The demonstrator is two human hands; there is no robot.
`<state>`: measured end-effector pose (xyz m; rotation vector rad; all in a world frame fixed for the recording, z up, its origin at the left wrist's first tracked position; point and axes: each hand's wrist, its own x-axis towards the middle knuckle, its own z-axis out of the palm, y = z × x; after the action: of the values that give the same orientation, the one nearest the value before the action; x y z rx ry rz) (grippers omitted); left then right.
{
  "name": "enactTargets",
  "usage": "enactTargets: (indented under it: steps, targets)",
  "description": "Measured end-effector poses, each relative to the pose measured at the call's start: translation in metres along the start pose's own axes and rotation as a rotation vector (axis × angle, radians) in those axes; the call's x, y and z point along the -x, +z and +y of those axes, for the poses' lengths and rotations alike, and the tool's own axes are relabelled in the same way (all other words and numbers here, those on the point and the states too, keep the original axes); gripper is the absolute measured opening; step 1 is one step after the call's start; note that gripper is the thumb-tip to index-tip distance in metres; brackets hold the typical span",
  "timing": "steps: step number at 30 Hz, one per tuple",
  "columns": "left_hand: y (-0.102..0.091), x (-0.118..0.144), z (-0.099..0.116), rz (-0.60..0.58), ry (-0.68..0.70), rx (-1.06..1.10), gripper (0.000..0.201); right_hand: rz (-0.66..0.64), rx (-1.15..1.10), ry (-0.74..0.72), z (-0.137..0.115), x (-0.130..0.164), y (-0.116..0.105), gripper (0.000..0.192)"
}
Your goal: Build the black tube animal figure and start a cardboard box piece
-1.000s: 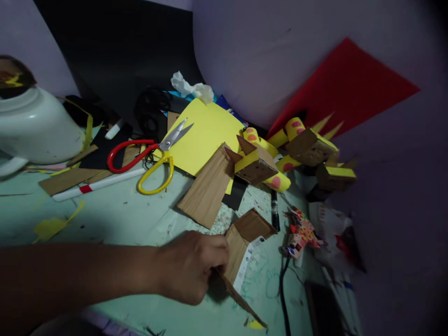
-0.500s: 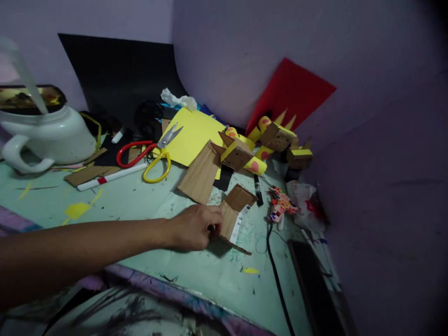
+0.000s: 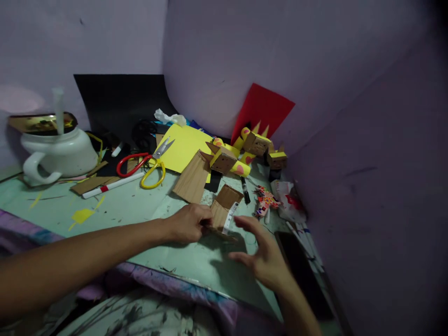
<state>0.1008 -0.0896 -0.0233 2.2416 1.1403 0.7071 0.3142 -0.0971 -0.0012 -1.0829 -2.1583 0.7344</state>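
My left hand (image 3: 191, 223) has its fingers closed on the left edge of a folded piece of cardboard (image 3: 220, 213). That cardboard is brown, with a printed white strip along its right side and a darker flap at the back. Just right of it, my right hand (image 3: 261, 249) hangs over the table with thumb and fingers spread, holding nothing. Behind the folded piece lies a flat cardboard strip (image 3: 192, 179). Beyond that stands a cardboard box shape (image 3: 224, 159) with brown spikes and a spotted yellow tube.
Scissors (image 3: 154, 165) with red and yellow handles rest on yellow paper (image 3: 185, 142). A white mug (image 3: 63, 154) stands at left beside a white marker (image 3: 115, 183). A glue gun (image 3: 266, 200), a black marker (image 3: 245, 191) and a dark phone-like slab (image 3: 303, 275) lie right.
My right hand has come into view from the lower right, with its fingers spread. My left hand still holds the cardboard. The view has tilted up and shifted.
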Motion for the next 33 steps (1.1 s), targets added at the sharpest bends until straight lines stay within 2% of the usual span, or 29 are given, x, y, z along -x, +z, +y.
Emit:
enactTargets:
  steps: [1, 3, 5, 8, 15, 21, 26, 29, 31, 32, 33]
  targets:
    - [0.000, 0.000, 0.000, -0.005, -0.008, -0.006, 0.016, -0.030, -0.033, 0.034, 0.002, 0.000, 0.009, 0.040]
    - [0.001, 0.001, 0.000, -0.018, -0.009, -0.016, 0.016, -0.048, -0.073, 0.098, 0.007, -0.001, 0.027, 0.023]
    - [0.002, 0.003, 0.001, -0.032, -0.005, -0.037, 0.016, -0.002, -0.056, 0.107, 0.011, -0.001, 0.039, 0.005]
    - [0.002, 0.003, 0.005, -0.046, -0.041, -0.110, 0.015, 0.076, 0.018, 0.061, 0.016, 0.000, 0.044, 0.009]
    - [-0.003, 0.001, 0.014, -0.086, -0.248, -0.280, 0.012, 0.050, 0.093, 0.081, 0.023, 0.001, 0.036, 0.006]
    - [-0.004, -0.002, 0.011, -0.127, -0.219, -0.330, 0.020, 0.031, 0.254, 0.075, 0.019, -0.007, 0.032, 0.023]
    - [-0.003, -0.009, 0.013, -0.163, -0.396, -0.410, 0.020, 0.025, 0.315, 0.178, 0.016, -0.010, 0.037, 0.013]
    - [-0.006, -0.012, 0.017, -0.184, -0.418, -0.389, 0.018, -0.042, 0.277, 0.188, 0.018, -0.011, 0.024, 0.013]
    - [-0.008, -0.011, 0.019, -0.192, -0.395, -0.360, 0.016, -0.069, 0.178, 0.175, 0.016, -0.020, 0.002, 0.016]
    - [-0.008, -0.010, 0.019, -0.192, -0.379, -0.347, 0.016, -0.053, 0.127, 0.171, 0.012, -0.028, -0.012, 0.020]
    - [-0.008, -0.009, 0.019, -0.187, -0.365, -0.336, 0.016, 0.030, 0.102, 0.177, 0.007, -0.039, -0.026, 0.024]
